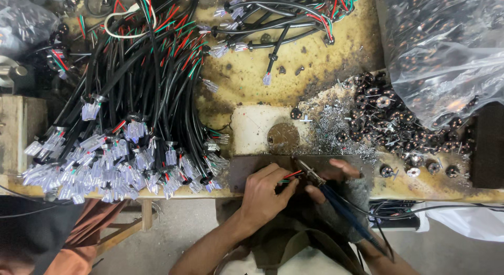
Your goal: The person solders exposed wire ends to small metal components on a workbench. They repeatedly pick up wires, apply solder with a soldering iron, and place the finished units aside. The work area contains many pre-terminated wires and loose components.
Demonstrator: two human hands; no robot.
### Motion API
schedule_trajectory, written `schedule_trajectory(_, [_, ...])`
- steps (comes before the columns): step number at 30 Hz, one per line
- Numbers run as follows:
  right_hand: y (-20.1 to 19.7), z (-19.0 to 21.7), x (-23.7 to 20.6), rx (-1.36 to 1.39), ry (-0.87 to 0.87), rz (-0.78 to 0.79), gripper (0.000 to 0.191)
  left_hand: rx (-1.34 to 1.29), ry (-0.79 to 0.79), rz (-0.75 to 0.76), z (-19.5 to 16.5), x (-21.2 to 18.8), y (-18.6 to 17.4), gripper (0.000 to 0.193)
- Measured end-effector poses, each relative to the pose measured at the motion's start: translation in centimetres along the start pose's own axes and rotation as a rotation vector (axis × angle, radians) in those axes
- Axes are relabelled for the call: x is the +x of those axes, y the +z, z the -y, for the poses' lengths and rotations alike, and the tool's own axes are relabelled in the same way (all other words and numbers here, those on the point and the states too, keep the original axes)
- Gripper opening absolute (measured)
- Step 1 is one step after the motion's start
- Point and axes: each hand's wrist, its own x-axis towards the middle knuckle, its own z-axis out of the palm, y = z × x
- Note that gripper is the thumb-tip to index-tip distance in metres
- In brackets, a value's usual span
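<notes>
My left hand (265, 193) pinches the stripped end of a cable with red and green wires (290, 175) at the near edge of the workbench. My right hand (336, 183), partly covered by a grey fingerless glove, grips a blue-handled soldering iron (341, 206). The iron's metal tip (304, 166) points up-left and meets the wire ends just above my left fingers. Both hands rest over a dark brown plate (247, 170) on the bench.
A large heap of black cables with clear plug ends (126, 149) fills the left of the stained bench. Small round black parts (388, 122) spill from a clear plastic bag (446, 49) at right. Solder scraps (331, 128) litter the middle. More cables (283, 17) lie at the back.
</notes>
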Motion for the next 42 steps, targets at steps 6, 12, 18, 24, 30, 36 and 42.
schedule_trajectory(6, [-0.6, -5.2, -2.8, -0.1, -0.34, -0.149, 0.028, 0.023, 0.025, -0.009, -0.2, 0.1, 0.3, 0.013])
schedule_trajectory(12, [-2.0, -6.1, -3.8, -0.041, -0.162, -0.088, 0.021, 0.031, -0.037, 0.007, -0.3, 0.2, 0.4, 0.013])
schedule_trajectory(18, [-2.6, -5.6, -3.0, -0.056, -0.399, 0.073, 0.023, 0.015, -0.029, 0.011, -0.3, 0.5, 0.4, 0.014])
schedule_trajectory(24, [-0.9, -6.8, -3.6, -0.074, -0.363, -0.129, 0.023, -0.002, -0.082, 0.031, -0.3, 0.5, 0.5, 0.013])
schedule_trajectory(30, [-2.7, -6.1, -3.6, -0.015, 0.162, 0.145, 0.006, 0.003, -0.052, 0.016, -0.3, 0.4, 0.5, 0.013])
schedule_trajectory(36, [-2.5, -5.1, -3.0, -0.051, -0.241, -0.057, 0.007, 0.001, -0.039, 0.011, -0.3, 0.5, 0.4, 0.013])
schedule_trajectory(42, [-2.2, -4.6, -2.8, -0.123, -0.389, -0.051, 0.011, 0.002, -0.049, 0.026, -0.2, 0.4, 0.5, 0.013])
